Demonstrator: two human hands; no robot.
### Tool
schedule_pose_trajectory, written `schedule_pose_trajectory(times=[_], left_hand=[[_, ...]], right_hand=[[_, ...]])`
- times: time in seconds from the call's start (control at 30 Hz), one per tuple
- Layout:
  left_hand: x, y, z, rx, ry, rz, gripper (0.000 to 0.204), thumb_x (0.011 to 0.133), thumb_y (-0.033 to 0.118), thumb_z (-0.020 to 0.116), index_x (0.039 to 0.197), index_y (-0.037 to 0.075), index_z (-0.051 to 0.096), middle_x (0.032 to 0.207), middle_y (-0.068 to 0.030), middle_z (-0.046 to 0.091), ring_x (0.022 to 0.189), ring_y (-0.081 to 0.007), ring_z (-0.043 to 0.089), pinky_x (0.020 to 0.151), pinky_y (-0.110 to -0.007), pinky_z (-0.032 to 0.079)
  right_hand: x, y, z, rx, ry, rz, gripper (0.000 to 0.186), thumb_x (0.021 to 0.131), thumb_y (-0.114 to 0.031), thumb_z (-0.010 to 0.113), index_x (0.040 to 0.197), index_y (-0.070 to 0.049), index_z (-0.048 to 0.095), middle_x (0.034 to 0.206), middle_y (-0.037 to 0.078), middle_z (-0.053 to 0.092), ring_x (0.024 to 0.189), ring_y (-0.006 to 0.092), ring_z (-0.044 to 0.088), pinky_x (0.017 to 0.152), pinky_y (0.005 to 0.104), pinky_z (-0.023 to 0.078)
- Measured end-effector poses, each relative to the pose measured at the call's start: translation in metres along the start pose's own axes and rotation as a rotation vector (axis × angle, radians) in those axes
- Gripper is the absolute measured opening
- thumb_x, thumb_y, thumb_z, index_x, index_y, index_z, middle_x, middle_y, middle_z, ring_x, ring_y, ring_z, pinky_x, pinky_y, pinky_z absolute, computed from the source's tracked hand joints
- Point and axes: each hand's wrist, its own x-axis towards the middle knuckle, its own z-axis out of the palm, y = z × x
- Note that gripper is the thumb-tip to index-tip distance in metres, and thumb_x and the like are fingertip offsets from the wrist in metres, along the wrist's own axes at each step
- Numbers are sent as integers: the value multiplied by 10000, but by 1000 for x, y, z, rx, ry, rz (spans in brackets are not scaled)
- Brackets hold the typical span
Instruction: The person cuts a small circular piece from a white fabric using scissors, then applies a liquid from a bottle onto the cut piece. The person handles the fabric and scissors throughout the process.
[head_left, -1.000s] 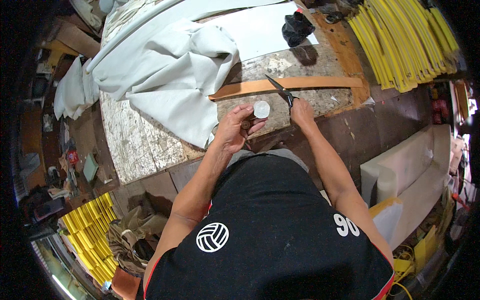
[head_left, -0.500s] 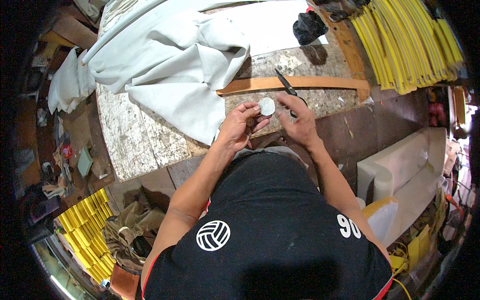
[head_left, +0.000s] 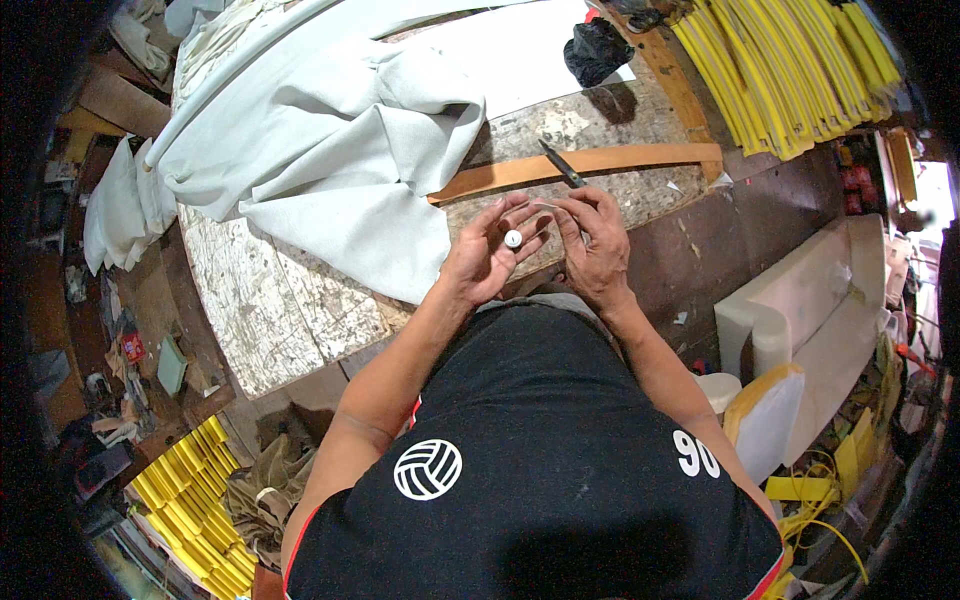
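My left hand (head_left: 488,253) is turned palm up, its fingers loosely curled round a small round piece with a white face (head_left: 513,239), about button-sized. Thumb and fingertips of my right hand (head_left: 597,248) pinch a thin, pale disc of cloth (head_left: 545,206), seen nearly edge-on between both hands. Black scissors (head_left: 561,162) point away beyond my right fingers; their handles are hidden, so I cannot tell whether the hand still grips them. Both hands are over the near edge of the worn work table (head_left: 270,300).
A large crumpled light-grey cloth (head_left: 330,150) covers the table's left side. Behind my right hand lies a tan strip (head_left: 640,157), with a black plastic bag (head_left: 597,52) farther back. Stacked yellow-edged pieces (head_left: 780,80) stand far right; a pale sofa frame (head_left: 800,310) is at right.
The cloth disc, earlier face-up in my left fingers, is now tilted edge-on in my right fingertips. My left hand has opened more, and the small piece now shows a white face. The view has shifted slightly.
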Motion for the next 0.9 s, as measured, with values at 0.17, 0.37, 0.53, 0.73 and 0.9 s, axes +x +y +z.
schedule_pose_trajectory(times=[0.17, 0.37, 0.53, 0.73, 0.9], left_hand=[[4, -1, -2, -77, -48, 83, 371, 1013, 314, 443, 1262, 39, 464, 1352, -173, 486, 1263, -293, 462, 1094, -434, 354], [11, -6, -9, -77, -49, 236, 427, 1033, 353, 369, 1308, 30, 414, 1402, -190, 444, 1341, -303, 367, 1126, -431, 299], [6, -4, -1, 29, 31, 300, 480, 1038, 409, 318, 1326, 31, 383, 1407, -193, 437, 1351, -306, 351, 1132, -432, 283], [5, -3, -1, 45, 34, 271, 520, 1031, 443, 330, 1342, 29, 372, 1330, -169, 508, 1245, -268, 465, 1072, -405, 358], [-13, 15, -1, 478, 39, 177, 536, 1008, 447, 434, 1296, -4, 458, 1199, -145, 582, 1074, -204, 580, 917, -327, 479]], right_hand=[[-4, -6, 20, -19, -69, 23, 149, 893, -138, 618, 1005, -58, 675, 901, 139, 627, 840, 330, 609, 767, 419, 481], [-9, -19, 34, 122, -136, 180, 208, 865, -128, 678, 1040, -16, 670, 909, 131, 661, 793, 234, 644, 701, 334, 509], [-11, -22, 40, 188, -191, 322, 250, 842, -105, 715, 1063, 2, 667, 903, 92, 670, 787, 143, 638, 703, 280, 513], [-14, -21, 45, 384, -284, 407, 250, 870, -112, 697, 1075, 21, 647, 912, 71, 669, 810, 116, 623, 720, 262, 507], [-6, -16, 28, 728, -326, 728, 275, 877, -190, 698, 1084, -13, 653, 928, 46, 680, 817, 95, 607, 701, 252, 489]])
